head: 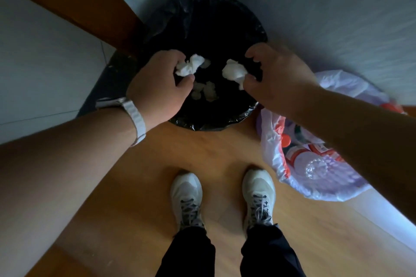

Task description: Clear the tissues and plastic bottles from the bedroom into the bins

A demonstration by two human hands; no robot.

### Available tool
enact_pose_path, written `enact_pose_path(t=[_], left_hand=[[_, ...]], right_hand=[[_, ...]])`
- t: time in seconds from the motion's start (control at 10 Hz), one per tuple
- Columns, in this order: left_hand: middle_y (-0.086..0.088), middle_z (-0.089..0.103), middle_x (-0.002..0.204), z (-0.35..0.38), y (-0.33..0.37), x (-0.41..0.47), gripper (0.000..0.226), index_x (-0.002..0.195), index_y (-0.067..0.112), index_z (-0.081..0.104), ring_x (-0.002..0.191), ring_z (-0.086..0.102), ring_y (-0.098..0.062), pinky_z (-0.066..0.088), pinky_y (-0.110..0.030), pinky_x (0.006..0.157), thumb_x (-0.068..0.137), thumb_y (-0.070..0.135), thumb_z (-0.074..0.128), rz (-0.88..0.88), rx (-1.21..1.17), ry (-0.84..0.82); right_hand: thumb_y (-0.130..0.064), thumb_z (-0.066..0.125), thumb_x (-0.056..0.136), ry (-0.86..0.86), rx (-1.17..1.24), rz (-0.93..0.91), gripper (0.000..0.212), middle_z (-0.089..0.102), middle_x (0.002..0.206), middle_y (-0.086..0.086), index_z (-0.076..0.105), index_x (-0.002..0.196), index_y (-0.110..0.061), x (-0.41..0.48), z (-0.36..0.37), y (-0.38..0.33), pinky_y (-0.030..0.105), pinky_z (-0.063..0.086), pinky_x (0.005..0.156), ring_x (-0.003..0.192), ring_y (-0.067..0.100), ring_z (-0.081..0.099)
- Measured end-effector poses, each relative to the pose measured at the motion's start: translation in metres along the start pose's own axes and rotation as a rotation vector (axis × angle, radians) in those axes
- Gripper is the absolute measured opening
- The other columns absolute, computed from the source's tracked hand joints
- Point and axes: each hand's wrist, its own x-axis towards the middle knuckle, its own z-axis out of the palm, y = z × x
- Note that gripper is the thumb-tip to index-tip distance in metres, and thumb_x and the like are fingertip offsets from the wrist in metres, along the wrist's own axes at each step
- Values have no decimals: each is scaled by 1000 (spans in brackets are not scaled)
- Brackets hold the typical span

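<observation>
pinching tissues (190,65) over black bin (213,29), bottles (315,167) (labels blurred) beside

Both arms bare, stretched forward and down, hands near each other, backs up. Left hand (157,87) has its fingers curled round a crumpled tissue (190,67); white band (137,119) on the left wrist. Right hand (279,78) has curled fingers, thumb pinching a second tissue (234,73).

Wooden floor (225,153), pale walls (315,7).
</observation>
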Motion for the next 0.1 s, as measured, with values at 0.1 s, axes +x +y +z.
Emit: enact_pose_path(t=[0.1], left_hand=[[-1,49,136,-3,7,-11,46,137,18,47,118,52,-17,40,-27,84,96,35,56,5,39,-19]], right_hand=[[-36,56,88,27,-142,48,43,51,123,8,51,127,-19,-9,-9,1,36,41,79,108,33,51]])
